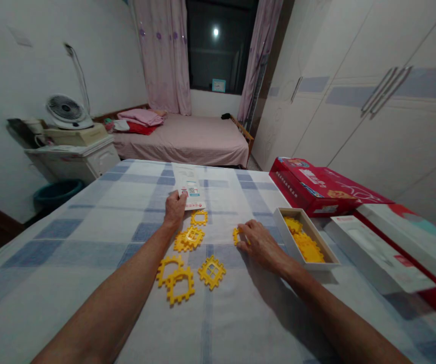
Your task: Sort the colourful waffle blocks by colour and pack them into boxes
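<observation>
My left hand point(175, 207) grips the near left edge of a printed paper leaflet point(192, 192), thumb on top, at the far middle of the bed. On the right, my right hand point(256, 238) has its fingers closed over a yellow toothed plastic building piece point(235, 236), partly hidden under them. Between my arms lie several more yellow pieces: a frame point(199, 218) just below the leaflet, a stacked pair with a window piece point(194, 236), two overlapping frames point(180, 286) and a lone window piece point(212, 272). Beside my right hand stands an open white box point(279, 227) holding more yellow pieces point(305, 243).
A red box point(309, 187) and a white box lid point(381, 253) lie to the right. The surface has a blue and white checked cloth point(100, 227). Beyond are a bed point(203, 136), a fan point(66, 110) on a cabinet, and wardrobes point(354, 101).
</observation>
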### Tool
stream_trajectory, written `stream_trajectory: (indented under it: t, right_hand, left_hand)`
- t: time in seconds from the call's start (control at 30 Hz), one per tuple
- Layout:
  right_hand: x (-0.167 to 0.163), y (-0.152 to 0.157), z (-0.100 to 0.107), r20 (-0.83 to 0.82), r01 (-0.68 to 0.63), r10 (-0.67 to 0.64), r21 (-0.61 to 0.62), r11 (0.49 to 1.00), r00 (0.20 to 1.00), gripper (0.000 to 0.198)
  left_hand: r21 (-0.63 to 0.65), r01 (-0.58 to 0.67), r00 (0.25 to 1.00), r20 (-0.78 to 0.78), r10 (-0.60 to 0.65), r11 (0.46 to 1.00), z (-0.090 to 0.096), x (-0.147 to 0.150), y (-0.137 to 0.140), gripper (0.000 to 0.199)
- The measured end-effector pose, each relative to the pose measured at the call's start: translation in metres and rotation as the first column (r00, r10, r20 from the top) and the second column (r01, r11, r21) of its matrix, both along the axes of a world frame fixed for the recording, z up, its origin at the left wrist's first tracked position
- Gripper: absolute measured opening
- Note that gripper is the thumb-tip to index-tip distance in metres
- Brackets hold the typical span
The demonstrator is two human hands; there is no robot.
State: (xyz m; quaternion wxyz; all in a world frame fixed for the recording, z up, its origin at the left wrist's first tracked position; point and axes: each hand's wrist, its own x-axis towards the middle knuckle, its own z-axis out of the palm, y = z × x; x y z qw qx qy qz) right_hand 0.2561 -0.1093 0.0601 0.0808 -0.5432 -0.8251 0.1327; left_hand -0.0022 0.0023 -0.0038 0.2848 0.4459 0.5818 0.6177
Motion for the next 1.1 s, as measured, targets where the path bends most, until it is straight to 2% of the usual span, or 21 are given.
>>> stream_trajectory:
  t: [0.1, 0.17, 0.23, 0.3, 0.37, 0.43, 0.47, 0.57, 0.63, 0.73, 0.83, 0.9, 1.0, 1.03, 1.1]
  right_hand:
    - [0.001, 0.009, -0.003, -0.042, 0.061, -0.063, -0.043, 0.997, 0.997, 0.023]
    - [0.001, 0.008, 0.000, -0.109, 0.050, -0.061, -0.105, 0.993, 0.992, 0.015]
    - [-0.004, -0.001, 0.006, -0.215, -0.046, 0.003, -0.194, 0.980, 0.977, 0.024]
    - [-0.013, -0.014, 0.013, -0.315, -0.208, 0.122, -0.258, 0.943, 0.941, 0.026]
    - [-0.025, -0.027, 0.017, -0.346, -0.352, 0.254, -0.261, 0.899, 0.903, 0.021]
    - [-0.036, -0.036, 0.015, -0.306, -0.415, 0.341, -0.221, 0.883, 0.889, 0.017]
    - [-0.041, -0.038, 0.012, -0.272, -0.406, 0.349, -0.193, 0.894, 0.897, 0.021]
    - [-0.051, -0.040, 0.002, -0.164, -0.325, 0.305, -0.112, 0.939, 0.938, 0.048]
    - [-0.055, -0.039, -0.002, -0.120, -0.306, 0.293, -0.114, 0.945, 0.949, 0.054]
    - [-0.057, -0.040, -0.004, -0.120, -0.275, 0.256, -0.184, 0.944, 0.959, 0.038]
    - [-0.054, -0.041, -0.003, -0.213, -0.284, 0.241, -0.207, 0.936, 0.947, 0.016]
    - [-0.051, -0.040, 0.000, -0.296, -0.301, 0.237, -0.191, 0.934, 0.925, 0.017]
    - [-0.049, -0.039, 0.010, -0.382, -0.221, 0.135, -0.192, 0.956, 0.914, 0.015]
    - [-0.051, -0.040, 0.014, -0.408, -0.210, 0.106, -0.219, 0.953, 0.907, 0.013]
    - [-0.057, -0.043, 0.019, -0.462, -0.272, 0.120, -0.278, 0.921, 0.879, 0.012]
  left_hand:
    - [0.012, -0.049, 0.999, 0.020, 0.049, 0.999, -0.003, -0.002, 0.003, 0.028]
    - [0.015, -0.079, 0.996, 0.032, 0.078, 0.997, -0.004, -0.003, 0.005, 0.027]
    - [0.017, -0.104, 0.994, 0.045, 0.103, 0.994, -0.004, -0.003, 0.007, 0.028]
    - [0.022, -0.129, 0.990, 0.059, 0.127, 0.991, -0.003, -0.004, 0.007, 0.029]
    - [0.029, -0.152, 0.986, 0.073, 0.149, 0.988, -0.002, -0.005, 0.007, 0.029]
    - [0.032, -0.168, 0.983, 0.087, 0.165, 0.985, -0.001, -0.005, 0.007, 0.030]
    - [0.033, -0.172, 0.981, 0.092, 0.169, 0.984, 0.000, -0.005, 0.007, 0.030]
    - [0.033, -0.176, 0.980, 0.096, 0.172, 0.984, 0.000, -0.005, 0.006, 0.030]
    - [0.036, -0.177, 0.980, 0.096, 0.173, 0.984, 0.000, -0.004, 0.006, 0.029]
    - [0.044, -0.186, 0.979, 0.096, 0.181, 0.982, 0.001, -0.004, 0.006, 0.027]
    - [0.051, -0.194, 0.978, 0.091, 0.189, 0.980, 0.003, -0.004, 0.006, 0.024]
    - [0.053, -0.197, 0.978, 0.085, 0.192, 0.979, 0.004, -0.003, 0.006, 0.023]
    - [0.054, -0.203, 0.977, 0.074, 0.199, 0.978, 0.005, -0.002, 0.005, 0.023]
    - [0.053, -0.203, 0.977, 0.070, 0.199, 0.978, 0.005, -0.002, 0.005, 0.023]
    - [0.049, -0.199, 0.979, 0.061, 0.196, 0.979, 0.005, -0.002, 0.004, 0.023]
